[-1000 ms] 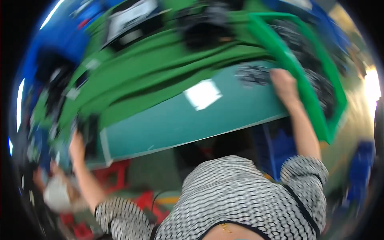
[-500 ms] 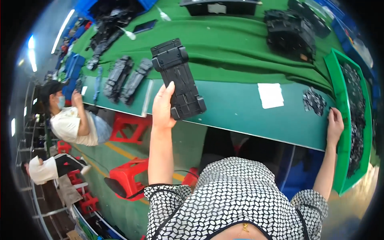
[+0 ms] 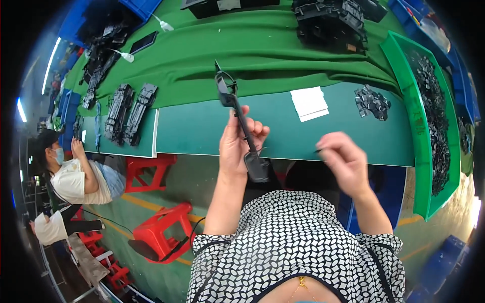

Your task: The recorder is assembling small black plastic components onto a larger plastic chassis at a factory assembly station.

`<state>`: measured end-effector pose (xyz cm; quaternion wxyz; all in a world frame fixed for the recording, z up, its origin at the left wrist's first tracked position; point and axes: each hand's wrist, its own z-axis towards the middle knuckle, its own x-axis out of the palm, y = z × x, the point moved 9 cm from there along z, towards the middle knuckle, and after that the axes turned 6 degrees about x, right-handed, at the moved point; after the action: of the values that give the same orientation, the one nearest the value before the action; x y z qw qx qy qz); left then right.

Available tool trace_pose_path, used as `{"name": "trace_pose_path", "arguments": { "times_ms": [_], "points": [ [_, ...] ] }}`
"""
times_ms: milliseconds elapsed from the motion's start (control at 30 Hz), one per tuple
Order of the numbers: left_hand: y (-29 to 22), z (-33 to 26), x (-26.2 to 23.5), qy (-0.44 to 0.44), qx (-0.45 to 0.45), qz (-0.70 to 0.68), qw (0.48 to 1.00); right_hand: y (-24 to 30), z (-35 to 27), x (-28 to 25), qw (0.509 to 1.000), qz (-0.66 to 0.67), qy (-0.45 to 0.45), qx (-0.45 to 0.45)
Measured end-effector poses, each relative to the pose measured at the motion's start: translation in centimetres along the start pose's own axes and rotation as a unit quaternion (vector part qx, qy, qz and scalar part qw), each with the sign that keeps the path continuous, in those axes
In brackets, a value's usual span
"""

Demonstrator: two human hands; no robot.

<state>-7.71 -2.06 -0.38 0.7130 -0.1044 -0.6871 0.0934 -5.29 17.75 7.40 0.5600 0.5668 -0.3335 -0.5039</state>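
Moulding (image 3: 244, 127), black, edge-on in left hand (image 3: 233, 152)

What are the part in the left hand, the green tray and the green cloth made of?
Held part: probably hard plastic, dull black; its shapes look moulded.
Green tray: likely plastic, slightly shiny; smooth, one-colour walls.
Green cloth: fabric, maybe felt or woven, matte; it wrinkles in soft folds.
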Motion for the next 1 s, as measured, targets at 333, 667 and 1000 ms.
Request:
{"name": "trace_pose_path", "arguments": {
  "times_ms": [333,667,1000],
  "points": [
    [1.7,1.3,2.4,0.120,-0.009,-0.143,0.982,-2.9,-0.8,9.9,0.924,0.302,0.135,0.195],
    [2.2,1.6,2.8,0.195,0.008,-0.104,0.975,-3.2,-1.4,11.3,0.836,0.438,0.163,0.286],
    [4.5,-2.0,5.2,0.187,-0.175,-0.166,0.952,-1.5,1.1,3.6,0.971,0.209,0.038,0.107]
  ]
}}
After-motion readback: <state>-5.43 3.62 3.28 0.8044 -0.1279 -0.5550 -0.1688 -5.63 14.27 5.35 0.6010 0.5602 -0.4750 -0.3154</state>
